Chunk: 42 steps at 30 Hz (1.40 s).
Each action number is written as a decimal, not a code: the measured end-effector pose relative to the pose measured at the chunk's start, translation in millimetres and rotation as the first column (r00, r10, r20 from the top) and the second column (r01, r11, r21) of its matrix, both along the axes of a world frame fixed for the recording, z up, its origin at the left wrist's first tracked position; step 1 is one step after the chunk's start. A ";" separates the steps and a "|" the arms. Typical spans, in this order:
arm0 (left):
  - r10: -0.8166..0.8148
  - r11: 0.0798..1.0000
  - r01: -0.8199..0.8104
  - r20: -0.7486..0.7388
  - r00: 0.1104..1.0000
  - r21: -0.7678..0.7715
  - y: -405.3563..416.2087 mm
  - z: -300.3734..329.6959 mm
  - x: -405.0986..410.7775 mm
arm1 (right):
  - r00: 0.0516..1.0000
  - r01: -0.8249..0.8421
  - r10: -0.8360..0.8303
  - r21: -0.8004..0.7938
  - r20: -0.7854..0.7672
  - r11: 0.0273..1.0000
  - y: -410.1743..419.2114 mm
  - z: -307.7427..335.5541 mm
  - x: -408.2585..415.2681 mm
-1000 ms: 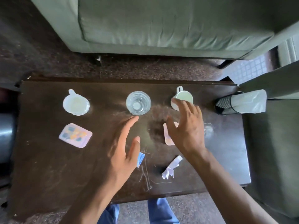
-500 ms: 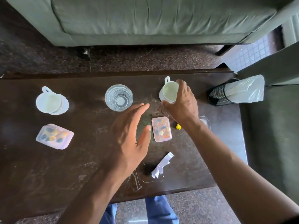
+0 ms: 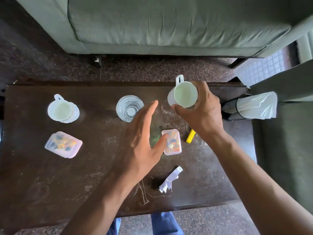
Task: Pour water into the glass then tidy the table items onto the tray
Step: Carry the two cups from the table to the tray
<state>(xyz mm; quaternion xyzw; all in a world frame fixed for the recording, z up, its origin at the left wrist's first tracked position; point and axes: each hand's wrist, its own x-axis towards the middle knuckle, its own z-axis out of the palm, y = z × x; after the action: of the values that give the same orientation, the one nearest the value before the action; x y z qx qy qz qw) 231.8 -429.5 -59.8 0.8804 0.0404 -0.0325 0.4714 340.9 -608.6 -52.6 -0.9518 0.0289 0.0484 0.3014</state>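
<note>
1. The clear, round drinking glass stood upright on the dark, scratched wooden table; it serves as the landmark here.
2. To the right of the glass, the right hand gripped a white plastic jug with a handle, fingers and thumb curled round its rim and wall; whether the jug touched the table could not be told.
3. Just in front of the glass, the left hand hovered with its fingers straight and pressed together, thumb spread apart, holding nothing.
4. To the left of the glass stood a second white cup with a handle.
5. In front of the glass and to the left lay a translucent pink lidded box with coloured pieces inside.
6. In front of the glass and to the right lay a smaller box of the same kind, partly under the left thumb, with a yellow oblong block just beside it.
7. Further in front lay a crumpled white paper scrap.
8. Far right of the glass stood a black mesh holder with white plastic.
9. Beyond the glass stood a green sofa.
</note>
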 end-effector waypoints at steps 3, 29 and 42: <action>0.018 1.000 -0.018 0.053 0.998 0.016 2.8 6.3 8.4 | 0.997 -0.051 0.047 0.062 0.059 0.997 14.0 34.5 -7.6; 0.477 0.877 -0.477 0.237 0.846 -0.063 227.7 17.4 -46.1 | 0.944 -0.292 0.325 0.305 -0.061 0.906 237.6 66.4 -46.1; 0.643 0.766 -0.623 0.187 0.743 -0.160 332.0 4.1 -80.9 | 0.865 -0.478 0.418 -0.198 -0.278 0.856 318.9 -63.2 -36.5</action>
<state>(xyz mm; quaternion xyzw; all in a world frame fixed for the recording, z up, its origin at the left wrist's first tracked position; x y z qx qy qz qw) 150.9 -97.4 -55.7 0.7905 0.2801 0.2304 0.4935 304.3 -289.7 -115.9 -0.9514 -0.1549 0.2208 0.1486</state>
